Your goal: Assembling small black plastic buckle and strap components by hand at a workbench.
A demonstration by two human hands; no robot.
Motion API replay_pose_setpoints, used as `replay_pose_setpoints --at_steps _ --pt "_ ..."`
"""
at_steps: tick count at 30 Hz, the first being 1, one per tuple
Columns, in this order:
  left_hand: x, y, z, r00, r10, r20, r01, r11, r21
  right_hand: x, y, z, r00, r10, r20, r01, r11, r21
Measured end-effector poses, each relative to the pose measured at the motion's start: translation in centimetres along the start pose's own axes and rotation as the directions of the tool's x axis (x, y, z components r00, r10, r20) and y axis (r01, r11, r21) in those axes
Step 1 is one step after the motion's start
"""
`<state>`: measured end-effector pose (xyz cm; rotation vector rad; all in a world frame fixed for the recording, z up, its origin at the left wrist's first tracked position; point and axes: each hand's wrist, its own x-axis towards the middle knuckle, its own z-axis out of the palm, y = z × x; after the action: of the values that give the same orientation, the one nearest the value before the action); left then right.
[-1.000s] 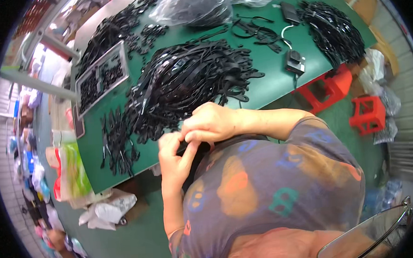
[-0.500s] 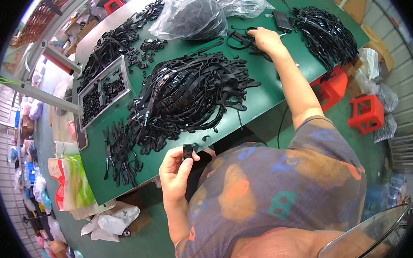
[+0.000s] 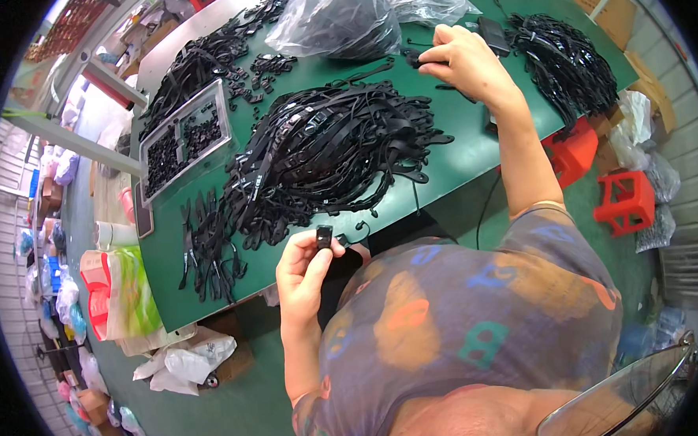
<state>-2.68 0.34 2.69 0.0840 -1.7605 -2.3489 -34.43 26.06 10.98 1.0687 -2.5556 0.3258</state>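
Near the front edge of the green table, my left hand (image 3: pixel 303 272) pinches a small black plastic buckle (image 3: pixel 324 237) between thumb and fingers. Out over the far right part of the table, my right hand (image 3: pixel 467 63) is closed with a black strap (image 3: pixel 415 57) at its fingertips; the fingers partly hide it. Between my hands lies a large heap of black straps with buckles (image 3: pixel 337 143). A dark box-shaped object (image 3: pixel 493 37) is just beyond my right hand.
A clear tray (image 3: pixel 221 118) of small black parts sits at the left. Clear plastic bags (image 3: pixel 334 17) of black material stand at the back. Another black strap bundle (image 3: pixel 566 64) hangs over the right edge. Red stools (image 3: pixel 624 202) stand on the floor at right.
My right hand has drawn up the looped black strap and now has its fingers bunched around it. The left hand keeps the buckle, rising slightly; the whole view has shifted a little.
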Motion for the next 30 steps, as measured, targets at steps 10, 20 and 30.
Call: replay_pose_setpoints --at_steps 10,20,30 --pt "0.2 -0.1 0.6 0.999 -0.025 0.028 0.026 0.999 -0.02 0.3 -9.9 3.6 0.864 -0.473 -0.171 0.272 0.155 0.95" --pt "-1.2 -0.6 -0.7 0.994 0.029 -0.107 -0.033 0.999 -0.036 -1.2 -18.0 8.8 0.863 -0.417 0.287 -0.373 -0.142 0.917" --pt "-0.5 -0.9 -1.4 0.976 0.039 -0.216 -0.057 0.995 -0.079 -1.4 -18.1 9.0 0.842 -0.495 0.213 -0.194 0.091 0.977"
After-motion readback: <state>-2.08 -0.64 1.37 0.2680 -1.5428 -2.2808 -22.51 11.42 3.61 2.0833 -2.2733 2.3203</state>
